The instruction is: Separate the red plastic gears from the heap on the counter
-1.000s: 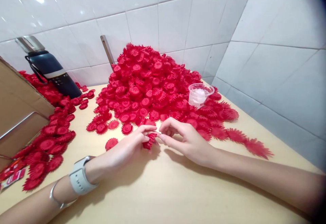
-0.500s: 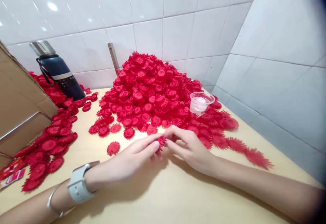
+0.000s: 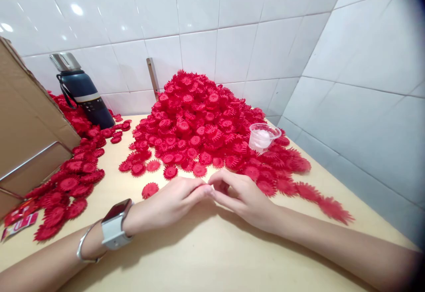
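Note:
My left hand, with a watch at the wrist, meets my right hand fingertip to fingertip over the table, in front of a tall heap of red flower-like discs. The fingers of both hands are pinched together. Whatever lies between the fingertips is hidden by the hands. A single red disc lies flat just beyond my left hand. More discs spread behind and to the right of my right hand.
A clear plastic cup with whitish contents stands at the heap's right side. At the left are a dark blue bottle, a cardboard box, a red and pink wrapper and more discs. Tiled walls close off the table.
The red disc seen between my hands is now hidden from view. My left hand has turned, showing more of the watch face. The view has shifted slightly.

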Available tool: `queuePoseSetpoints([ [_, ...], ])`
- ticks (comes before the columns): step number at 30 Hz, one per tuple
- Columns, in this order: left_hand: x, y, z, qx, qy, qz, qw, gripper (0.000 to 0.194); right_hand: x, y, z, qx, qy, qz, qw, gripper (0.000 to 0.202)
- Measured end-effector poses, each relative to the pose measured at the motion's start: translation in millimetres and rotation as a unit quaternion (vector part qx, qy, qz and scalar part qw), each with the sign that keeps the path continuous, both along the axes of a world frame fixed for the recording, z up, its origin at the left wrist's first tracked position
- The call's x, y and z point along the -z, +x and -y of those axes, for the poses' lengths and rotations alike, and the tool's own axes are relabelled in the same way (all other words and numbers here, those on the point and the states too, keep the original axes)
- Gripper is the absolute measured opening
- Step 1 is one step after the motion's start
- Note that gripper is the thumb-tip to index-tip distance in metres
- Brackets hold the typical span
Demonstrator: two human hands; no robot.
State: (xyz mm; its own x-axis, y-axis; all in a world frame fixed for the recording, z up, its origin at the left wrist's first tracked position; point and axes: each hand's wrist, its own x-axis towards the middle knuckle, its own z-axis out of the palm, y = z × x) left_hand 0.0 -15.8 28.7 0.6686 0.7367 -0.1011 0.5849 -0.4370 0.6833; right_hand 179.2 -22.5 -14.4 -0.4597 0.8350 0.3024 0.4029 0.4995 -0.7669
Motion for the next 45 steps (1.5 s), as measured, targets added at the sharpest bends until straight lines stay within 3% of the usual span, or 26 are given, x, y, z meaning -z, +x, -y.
queuePoseSetpoints([
  [3, 0.3, 2.3, 5.3, 0.032, 0.008, 0.008, 0.999, 0.031, 0.8, 0.5, 0.0, -0.006, 0.044, 0.014, 0.999, 0.011],
  [12, 15.5, -0.1, 0.0, 0.018, 0.123, -0.035, 0.992, 0.041, 3.8, 1.7, 1.2, -0.037, 0.13, 0.021, 0.991, 0.015],
  [18, 5.9, 0.8, -0.1, 0.017, 0.075, 0.068, 0.995, 0.029, 1.6, 2.5, -1.6, -0.006, 0.112, -0.013, 0.994, 0.019],
  [24, 13.3, -0.7, -1.0, -0.06, -0.031, 0.137, 0.988, 0.03, -0.4, 2.4, -4.2, 0.073, 0.012, -0.043, 0.996, 0.01],
  [29, 25.2, 0.7, 2.0, -0.14, -0.003, 0.159, 0.977, 0.026, -0.8, -0.5, -2.7, 0.119, -0.117, -0.12, 0.979, 0.011],
  [35, 26.7, 2.3, 2.8, -0.124, -0.009, 0.175, 0.977, 0.016, -6.0, -3.9, -1.9, 0.041, -0.294, -0.225, 0.928, 0.023],
  [45, 30.2, 0.4, 5.4, -0.094, 0.089, 0.135, 0.982, 0.011, 1.0, -5.4, -5.0, 0.059, -0.345, -0.282, 0.893, 0.021],
])
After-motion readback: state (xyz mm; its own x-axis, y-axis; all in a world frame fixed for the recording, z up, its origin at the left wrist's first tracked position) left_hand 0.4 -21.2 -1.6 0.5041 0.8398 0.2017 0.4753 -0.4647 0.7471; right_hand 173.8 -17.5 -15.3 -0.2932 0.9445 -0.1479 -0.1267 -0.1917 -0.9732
